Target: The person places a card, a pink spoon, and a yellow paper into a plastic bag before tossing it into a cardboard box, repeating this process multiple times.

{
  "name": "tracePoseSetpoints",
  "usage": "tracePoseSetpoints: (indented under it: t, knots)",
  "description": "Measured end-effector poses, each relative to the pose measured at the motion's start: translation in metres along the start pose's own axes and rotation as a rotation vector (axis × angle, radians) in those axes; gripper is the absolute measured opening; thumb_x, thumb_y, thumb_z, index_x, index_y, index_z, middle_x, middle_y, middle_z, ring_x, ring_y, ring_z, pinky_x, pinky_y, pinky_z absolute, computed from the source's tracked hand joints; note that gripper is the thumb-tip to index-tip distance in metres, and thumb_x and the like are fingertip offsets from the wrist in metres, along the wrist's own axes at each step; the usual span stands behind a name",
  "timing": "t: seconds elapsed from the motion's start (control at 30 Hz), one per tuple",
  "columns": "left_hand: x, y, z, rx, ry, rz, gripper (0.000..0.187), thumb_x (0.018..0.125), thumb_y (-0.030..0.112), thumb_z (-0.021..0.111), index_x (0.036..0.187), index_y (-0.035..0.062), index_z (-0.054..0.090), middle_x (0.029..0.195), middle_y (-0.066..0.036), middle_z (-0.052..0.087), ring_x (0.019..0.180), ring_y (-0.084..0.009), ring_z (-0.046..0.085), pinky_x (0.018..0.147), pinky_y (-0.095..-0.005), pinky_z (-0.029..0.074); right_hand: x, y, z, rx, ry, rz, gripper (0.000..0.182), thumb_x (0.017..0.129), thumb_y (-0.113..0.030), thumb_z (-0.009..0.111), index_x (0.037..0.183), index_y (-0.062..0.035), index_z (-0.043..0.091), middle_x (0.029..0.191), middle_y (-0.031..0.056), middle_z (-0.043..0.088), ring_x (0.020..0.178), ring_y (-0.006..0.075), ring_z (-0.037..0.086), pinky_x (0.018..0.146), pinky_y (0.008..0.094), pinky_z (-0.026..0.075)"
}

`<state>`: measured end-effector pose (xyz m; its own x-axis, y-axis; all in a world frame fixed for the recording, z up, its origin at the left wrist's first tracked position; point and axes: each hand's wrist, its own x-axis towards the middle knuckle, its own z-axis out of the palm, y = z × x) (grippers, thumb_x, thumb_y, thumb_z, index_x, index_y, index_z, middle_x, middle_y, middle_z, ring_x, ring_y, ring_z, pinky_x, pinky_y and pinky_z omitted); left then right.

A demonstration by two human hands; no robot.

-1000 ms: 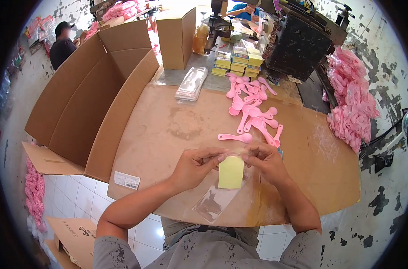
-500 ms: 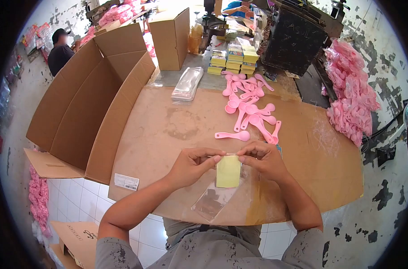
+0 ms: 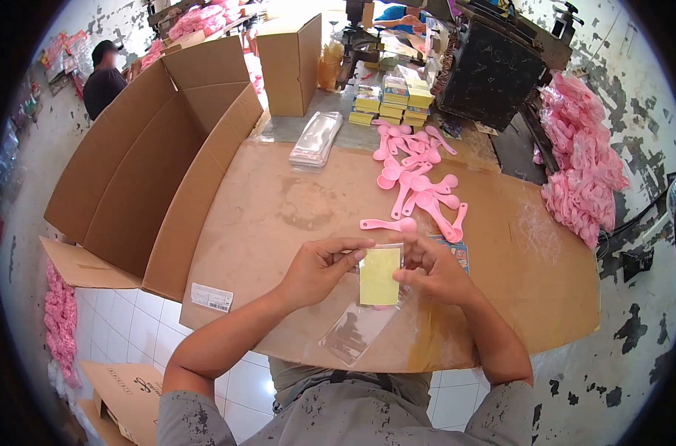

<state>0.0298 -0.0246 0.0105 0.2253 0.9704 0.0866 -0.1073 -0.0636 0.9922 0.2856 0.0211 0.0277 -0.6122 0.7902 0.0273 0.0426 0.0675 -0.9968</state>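
A pale yellow card [image 3: 380,278] stands in front of me in a clear plastic sleeve [image 3: 388,246] whose top edge shows above it. My left hand [image 3: 319,269] pinches the upper left corner between thumb and fingers. On the other side, my right hand [image 3: 436,273] has its thumb on the card's right edge and its fingers bent behind the upper corner. Below the card, a clear plastic bag [image 3: 353,332] lies near the table's front edge. A printed blue card [image 3: 457,253] is partly hidden behind my right hand. Just beyond the hands rests a single pink measuring spoon [image 3: 388,224].
Several pink spoons [image 3: 420,178] lie piled past my hands. Behind them are stacks of cards [image 3: 394,97] and flat clear bags [image 3: 316,139]. A large open carton [image 3: 141,163] stands at left, bagged pink goods [image 3: 583,163] at right. Another person [image 3: 104,83] is at far left.
My right hand's thumb has shifted from the card's top corner down to its right edge. The card sits slightly higher, and more of the blue card shows behind that hand.
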Motion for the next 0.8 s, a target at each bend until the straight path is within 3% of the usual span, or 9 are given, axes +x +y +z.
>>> tracePoseSetpoints:
  t: [0.13,0.23,0.33,0.43,0.53,0.6,0.7,0.8]
  knots:
    - [0.001,0.002,-0.001,-0.045,0.017,0.028,0.033,0.106,0.006,0.060,0.138,-0.0032,0.062,0.121,-0.011,0.072,0.108,-0.0151,0.069,0.093,-0.0305,0.059,-0.001,0.000,-0.008,-0.084,-0.080,0.100,0.031,0.099,-0.003,0.069,0.129,0.0034,0.064,0.105,0.0028,0.070,0.092,0.0083,0.065,0.084,0.0267,0.052]
    - [0.000,0.012,0.011,-0.188,0.066,0.150,0.033,0.106,0.009,0.062,0.137,-0.0032,0.062,0.120,-0.012,0.072,0.109,-0.0155,0.070,0.093,-0.0316,0.059,-0.001,-0.007,-0.005,-0.005,-0.052,0.028,0.029,0.100,-0.002,0.067,0.128,0.0043,0.064,0.107,0.0039,0.071,0.093,0.0089,0.066,0.085,0.0272,0.053]
    - [-0.004,0.008,0.004,-0.105,-0.135,0.071,0.036,0.105,0.010,0.064,0.139,-0.0018,0.059,0.122,-0.009,0.071,0.108,-0.0125,0.069,0.091,-0.0283,0.058,-0.003,-0.021,-0.001,0.058,-0.039,-0.019,0.027,0.101,0.000,0.065,0.127,0.0053,0.065,0.108,0.0052,0.072,0.095,0.0102,0.067,0.086,0.0277,0.054]
    - [0.000,0.013,-0.011,-0.006,-0.255,-0.154,0.037,0.104,0.010,0.066,0.138,-0.0009,0.058,0.124,-0.009,0.071,0.103,-0.0127,0.069,0.088,-0.0291,0.058,-0.004,-0.014,-0.016,0.093,-0.036,-0.038,0.029,0.101,-0.004,0.066,0.129,0.0029,0.065,0.109,0.0058,0.073,0.097,0.0116,0.068,0.087,0.0293,0.054]
    - [0.002,0.037,-0.036,0.005,0.058,-0.080,0.041,0.102,0.008,0.066,0.140,-0.0007,0.054,0.128,-0.010,0.068,0.111,-0.0177,0.069,0.096,-0.0309,0.056,-0.008,-0.027,-0.039,-0.320,0.061,-0.051,0.029,0.099,-0.009,0.070,0.126,-0.0015,0.068,0.111,0.0061,0.073,0.096,0.0131,0.068,0.088,0.0305,0.054]
    - [0.016,0.048,-0.051,-0.360,0.614,0.428,0.034,0.101,0.009,0.067,0.133,-0.0007,0.062,0.126,-0.010,0.069,0.109,-0.0174,0.069,0.093,-0.0323,0.057,-0.014,-0.027,-0.056,-0.452,0.142,-0.051,0.027,0.096,-0.011,0.073,0.122,-0.0028,0.070,0.109,0.0069,0.073,0.096,0.0157,0.069,0.088,0.0322,0.053]
    - [0.022,0.063,-0.061,-0.554,0.680,0.504,0.031,0.100,0.010,0.066,0.130,0.0013,0.066,0.125,-0.010,0.069,0.107,-0.0164,0.069,0.087,-0.0315,0.057,-0.021,-0.021,-0.078,-0.668,0.199,-0.083,0.029,0.092,-0.012,0.076,0.119,-0.0020,0.071,0.109,0.0098,0.072,0.099,0.0214,0.068,0.090,0.0351,0.053]
    - [0.023,0.013,-0.054,0.131,0.483,0.259,0.036,0.098,0.025,0.074,0.128,0.0060,0.068,0.117,-0.005,0.071,0.095,-0.0136,0.067,0.079,-0.0316,0.056,-0.024,-0.013,-0.084,-0.853,0.195,-0.107,0.031,0.089,-0.012,0.078,0.117,-0.0005,0.072,0.112,0.0125,0.068,0.104,0.0267,0.066,0.092,0.0378,0.052]
